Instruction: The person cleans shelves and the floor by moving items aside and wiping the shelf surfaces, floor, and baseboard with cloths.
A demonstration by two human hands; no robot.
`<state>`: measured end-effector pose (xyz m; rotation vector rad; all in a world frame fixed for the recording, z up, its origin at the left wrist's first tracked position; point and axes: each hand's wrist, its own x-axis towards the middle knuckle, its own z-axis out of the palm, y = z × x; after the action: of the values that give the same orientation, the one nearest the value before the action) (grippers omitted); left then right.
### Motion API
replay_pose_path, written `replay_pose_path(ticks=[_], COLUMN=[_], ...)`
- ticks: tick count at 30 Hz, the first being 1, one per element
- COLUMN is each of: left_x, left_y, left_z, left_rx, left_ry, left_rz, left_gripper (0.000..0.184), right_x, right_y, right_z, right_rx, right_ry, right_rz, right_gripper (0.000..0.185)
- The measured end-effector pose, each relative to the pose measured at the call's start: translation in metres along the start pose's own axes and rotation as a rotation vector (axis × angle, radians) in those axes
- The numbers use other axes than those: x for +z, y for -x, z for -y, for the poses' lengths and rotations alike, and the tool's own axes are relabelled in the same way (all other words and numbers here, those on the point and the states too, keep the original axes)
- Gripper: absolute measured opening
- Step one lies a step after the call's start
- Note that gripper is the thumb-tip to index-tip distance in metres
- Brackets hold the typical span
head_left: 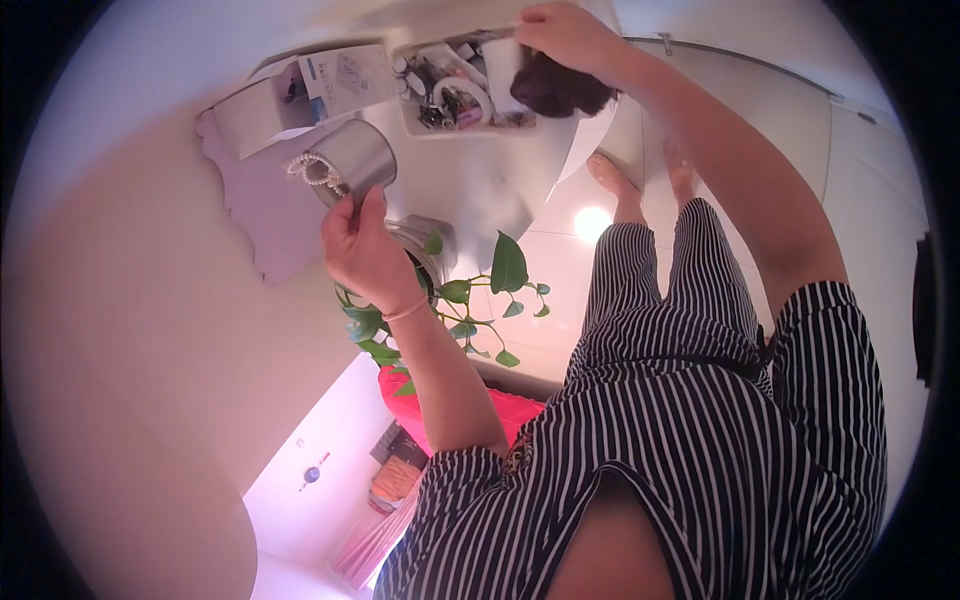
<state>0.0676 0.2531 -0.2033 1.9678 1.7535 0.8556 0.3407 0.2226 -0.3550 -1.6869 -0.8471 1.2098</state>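
Fingers of the left hand (368,255), left of centre in the frame, are closed around the lower edge of a silver container (376,158), thumb on its right side. Farther left, a pale scalloped mat (245,225) lies on the surface (200,300), with an open white box (262,118) and a printed leaflet or panel (350,82) at its upper end. A pearl strand (316,165) loops at the container's lower-left end; whether it hangs from the rim or is pinched too, I cannot tell. The container lies directly above the left fingers, tilted, its long axis seeming to run from lower left to upper right, roughly towards the tray (410,120). Below it trails a leafy plant (508,264); its pot is partly behind the left hand and wrist.

At upper centre, the tray holds a jumble of small items, among them a white ring (483,93). The right hand (570,35) is nearer to it, over its right end, beside a dark brown bundle (560,88). Whether those fingers grip anything is unclear: their tips sit close to the frame's top edge. The bundle hides part of the tray's right end, and most small contents are too tangled to name.
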Motion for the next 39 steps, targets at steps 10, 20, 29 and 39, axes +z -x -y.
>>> replay_pose_path(ticks=[10,20,29,39], left_x=[0.026,0.101,0.116,0.018], left_y=[-0.012,-0.073,-0.084,0.133], left_z=[-0.008,-0.011,0.011,-0.004], left_rx=[0.076,0.314,0.707,0.289], left_ry=[-0.042,-0.263,-0.329,0.019], left_rz=[-0.004,0.163,0.108,0.504], left_gripper=[0.019,0.026,0.042,0.031], right_x=[0.018,-0.028,0.008,0.077], right_y=[-0.056,0.033,0.024,0.070], right_z=[0.013,0.009,-0.032,-0.080], right_rx=[-0.065,0.319,-0.553,-0.710], right_ry=[0.017,-0.870,0.420,0.789], right_rz=[-0.149,-0.354,-0.550,-0.302], right_gripper=[0.031,0.042,0.031,0.051])
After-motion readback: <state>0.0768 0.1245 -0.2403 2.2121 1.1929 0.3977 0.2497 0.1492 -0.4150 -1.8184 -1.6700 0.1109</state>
